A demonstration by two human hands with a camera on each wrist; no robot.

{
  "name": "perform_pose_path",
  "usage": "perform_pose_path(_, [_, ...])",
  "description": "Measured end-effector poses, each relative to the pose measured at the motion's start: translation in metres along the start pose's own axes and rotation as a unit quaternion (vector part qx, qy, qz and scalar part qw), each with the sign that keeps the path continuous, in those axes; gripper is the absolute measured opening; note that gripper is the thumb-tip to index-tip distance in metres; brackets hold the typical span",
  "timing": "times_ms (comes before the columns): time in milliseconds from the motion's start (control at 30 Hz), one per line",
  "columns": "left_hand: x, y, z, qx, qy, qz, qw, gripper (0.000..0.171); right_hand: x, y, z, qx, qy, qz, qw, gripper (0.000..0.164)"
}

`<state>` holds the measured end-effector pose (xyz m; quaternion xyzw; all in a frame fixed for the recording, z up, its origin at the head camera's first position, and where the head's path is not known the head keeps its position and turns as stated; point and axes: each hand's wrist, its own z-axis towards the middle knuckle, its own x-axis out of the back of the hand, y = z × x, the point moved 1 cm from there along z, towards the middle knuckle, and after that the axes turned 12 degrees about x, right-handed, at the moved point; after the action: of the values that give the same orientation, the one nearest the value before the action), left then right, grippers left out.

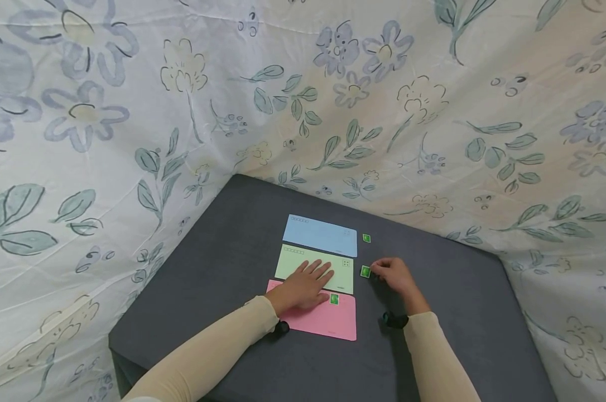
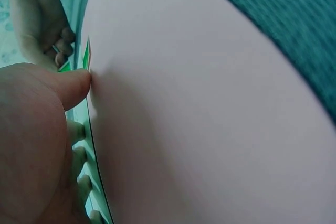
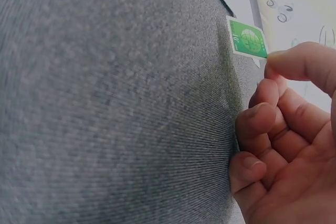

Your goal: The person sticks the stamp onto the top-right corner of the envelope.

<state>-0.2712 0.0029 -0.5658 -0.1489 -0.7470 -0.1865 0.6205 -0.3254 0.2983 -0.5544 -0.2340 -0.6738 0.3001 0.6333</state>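
Between the thumb and index finger of my right hand (image 1: 394,274) a green postage stamp (image 3: 248,39) is pinched by its corner, just right of the green envelope (image 1: 293,262). My left hand (image 1: 305,286) lies with fingers spread across the green envelope and the upper part of the pink envelope (image 1: 318,321). Its thumb tip is beside another green stamp (image 1: 335,299) on the pink envelope's upper right. Above the green envelope is a blue envelope (image 1: 320,235), with a third stamp (image 1: 366,238) on the table to its right.
The envelopes lie in a column on a dark grey cloth-covered table (image 1: 222,251). Flower-printed fabric (image 1: 303,111) hangs around its back and sides. A dark band (image 1: 395,320) is on the right wrist, and a dark device (image 1: 282,327) on the left.
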Motion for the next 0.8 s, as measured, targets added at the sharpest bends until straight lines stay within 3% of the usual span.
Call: perform_pose_path(800, [0.0002,0.0011,0.0020,0.005,-0.004,0.004,1.0000,0.073,-0.0009,-0.0032,0.0021,0.014,-0.007,0.034,0.999,0.024])
